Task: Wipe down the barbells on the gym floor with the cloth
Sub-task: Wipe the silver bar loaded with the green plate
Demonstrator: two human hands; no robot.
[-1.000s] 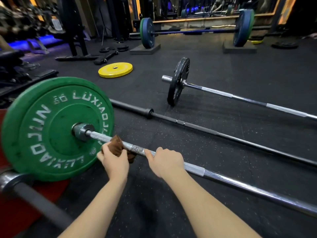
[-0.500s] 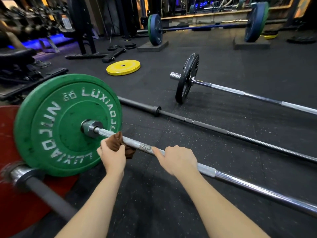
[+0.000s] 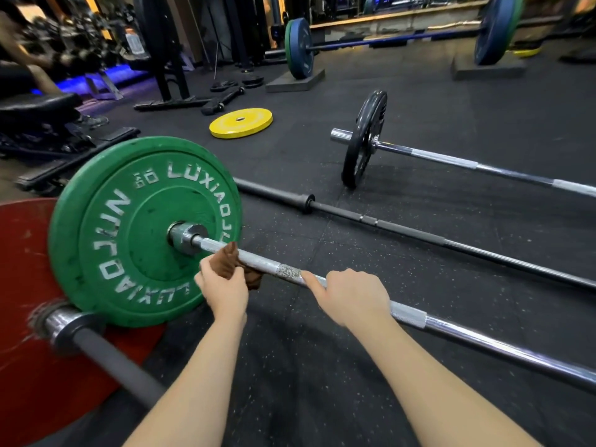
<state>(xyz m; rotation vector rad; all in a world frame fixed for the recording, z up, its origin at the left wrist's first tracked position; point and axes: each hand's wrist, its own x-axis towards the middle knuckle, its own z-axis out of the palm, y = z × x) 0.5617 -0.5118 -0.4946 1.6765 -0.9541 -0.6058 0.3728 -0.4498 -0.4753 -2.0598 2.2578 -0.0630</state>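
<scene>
Currently the left hand grips a brown cloth, bunched and wrapped over the shaft of the nearest barbell, just beside the collar at the hub of its green plate. Fingers curl round cloth + bar, and part of the cloth hangs under the shaft. The right hand sits just to the right on the same shaft, fingers curled over it. Its thumb is stretched along the bar toward the cloth, tip at a knurled patch. A short run of bare steel shows btwn the two hands. The shaft is chrome and runs diagonally from the green plate to the right edge. The green plate stands upright on the dark speckled floor.

Other barbells:
- Lower left: a dark-shafted bar w/ a red plate. The green plate overlaps it in view; can't tell if they touch.
- Beyond the hands: a black bar lies flat on the floor.
- Further back: a 2nd chrome bar w/ a thin black plate upright on its sleeve.
- Bkgd: a loaded bar w/ blue + green plates rests on low blocks.

A yellow plate lies flat on the floor, well apart from the bars. A padded bench is at far left, w/ racks behind, blurred.
</scene>
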